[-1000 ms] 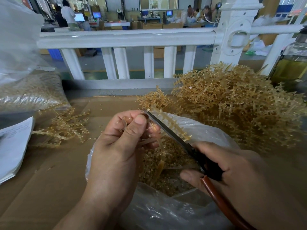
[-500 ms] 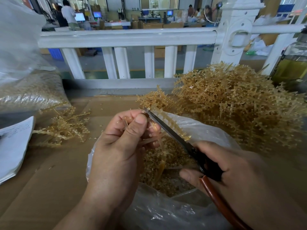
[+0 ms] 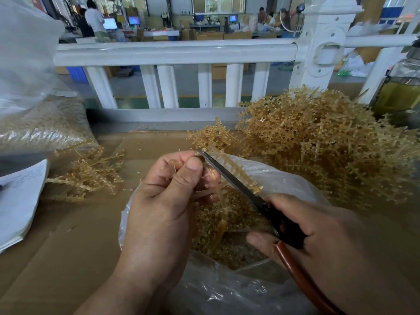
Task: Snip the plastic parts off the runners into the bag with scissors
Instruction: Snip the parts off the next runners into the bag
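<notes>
a runner (image 3: 236, 172) is pinched by the left hand (image 3: 159, 212) over the open bag (image 3: 288, 178), with scissors (image 3: 229, 176), gripped by the right hand (image 3: 329, 242), laid along it. the bag is partly filled; a large pile (image 3: 329, 146) on the table (image 3: 68, 258) is judged left uncut.

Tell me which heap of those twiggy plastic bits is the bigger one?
The heap on the right, piled high beyond the right hand near the white railing. The left heap, beside the paper sheets, is only a thin, flat scatter.
</notes>
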